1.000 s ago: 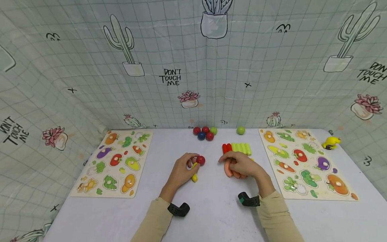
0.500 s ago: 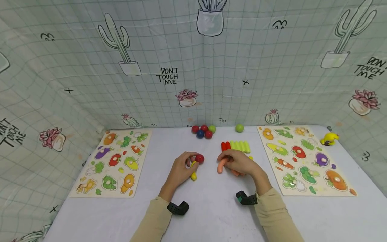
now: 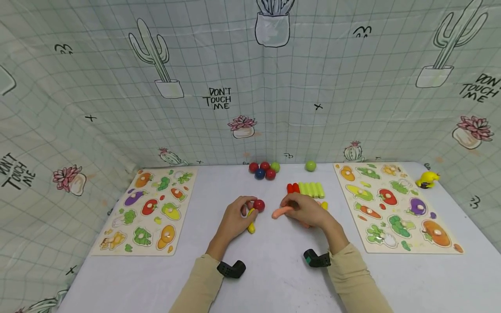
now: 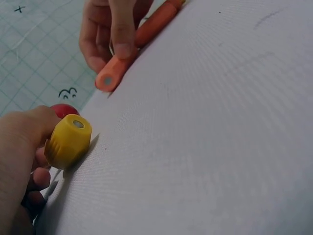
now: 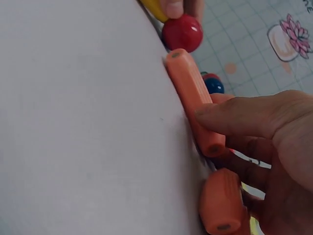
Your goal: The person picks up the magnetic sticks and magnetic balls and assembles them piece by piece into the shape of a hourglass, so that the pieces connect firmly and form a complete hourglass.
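My left hand (image 3: 235, 216) pinches a curved yellow magnetic rod (image 3: 252, 227) between thumb and fingers. At the rod's far end is a glossy red ball (image 3: 259, 205), close by the fingertips. In the left wrist view the yellow rod (image 4: 71, 142) shows a grey disc in its near end. My right hand (image 3: 307, 209) holds a curved orange magnetic rod (image 3: 279, 212) in a thumb-and-finger pinch, its free end pointing at the red ball. The right wrist view puts that orange rod (image 5: 188, 85) just short of the ball (image 5: 183, 33). More orange rods (image 5: 222, 203) lie under this hand, partly hidden.
Beyond the right hand are red rods (image 3: 292, 188), green rods (image 3: 312, 190) and a yellow rod (image 3: 324, 205). Several balls (image 3: 270, 174) cluster at the back, with a green ball (image 3: 311, 165) apart. Vegetable puzzle boards flank both sides, left board (image 3: 148, 252) and right board (image 3: 375, 249). A yellow toy (image 3: 428, 179) stands far right.
My right hand has picked an orange rod from the group, moved it left and turned it toward the red ball. The left hand keeps its grip on the yellow rod in place.
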The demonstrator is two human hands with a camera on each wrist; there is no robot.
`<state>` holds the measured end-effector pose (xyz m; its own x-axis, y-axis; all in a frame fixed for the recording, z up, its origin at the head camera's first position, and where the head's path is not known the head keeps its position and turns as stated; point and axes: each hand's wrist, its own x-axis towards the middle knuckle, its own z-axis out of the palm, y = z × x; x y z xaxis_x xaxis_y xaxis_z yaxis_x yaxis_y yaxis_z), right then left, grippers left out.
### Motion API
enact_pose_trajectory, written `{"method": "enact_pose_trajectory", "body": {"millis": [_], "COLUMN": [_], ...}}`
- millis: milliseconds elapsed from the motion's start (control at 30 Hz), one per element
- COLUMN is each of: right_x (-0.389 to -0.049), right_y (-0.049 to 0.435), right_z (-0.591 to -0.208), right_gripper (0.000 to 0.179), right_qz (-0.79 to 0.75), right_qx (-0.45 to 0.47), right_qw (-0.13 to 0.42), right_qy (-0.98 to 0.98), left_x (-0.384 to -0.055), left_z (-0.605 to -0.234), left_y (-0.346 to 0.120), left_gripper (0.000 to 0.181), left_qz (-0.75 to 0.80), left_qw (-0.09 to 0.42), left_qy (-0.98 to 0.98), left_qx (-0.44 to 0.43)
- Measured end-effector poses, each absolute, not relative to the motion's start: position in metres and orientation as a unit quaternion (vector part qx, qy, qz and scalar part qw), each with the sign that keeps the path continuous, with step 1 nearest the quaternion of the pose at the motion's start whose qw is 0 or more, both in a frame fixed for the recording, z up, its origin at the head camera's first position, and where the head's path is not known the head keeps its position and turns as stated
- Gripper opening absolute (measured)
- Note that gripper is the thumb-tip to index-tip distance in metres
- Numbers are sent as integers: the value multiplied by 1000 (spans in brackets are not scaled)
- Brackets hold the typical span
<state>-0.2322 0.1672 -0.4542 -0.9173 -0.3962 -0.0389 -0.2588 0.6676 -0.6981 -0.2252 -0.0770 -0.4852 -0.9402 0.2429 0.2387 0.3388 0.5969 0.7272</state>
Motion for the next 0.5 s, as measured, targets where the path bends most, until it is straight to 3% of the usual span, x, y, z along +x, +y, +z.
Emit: {"method": "enact_pose_trajectory", "body": {"millis": [500], "right_x": [-230], "right_y": [153], "right_z": [-458], "right_gripper": [24], "right_qz": [-351], "right_qx": [-167], "right_qw": [57], "right_qy": [920], "left_x": [-224], "left_z": [-484], "left_y": [-75], "left_gripper": [36], "left_qz": [-401], "left_qw": [65], "left_qy": [-897], "left_qx": [-175]}}
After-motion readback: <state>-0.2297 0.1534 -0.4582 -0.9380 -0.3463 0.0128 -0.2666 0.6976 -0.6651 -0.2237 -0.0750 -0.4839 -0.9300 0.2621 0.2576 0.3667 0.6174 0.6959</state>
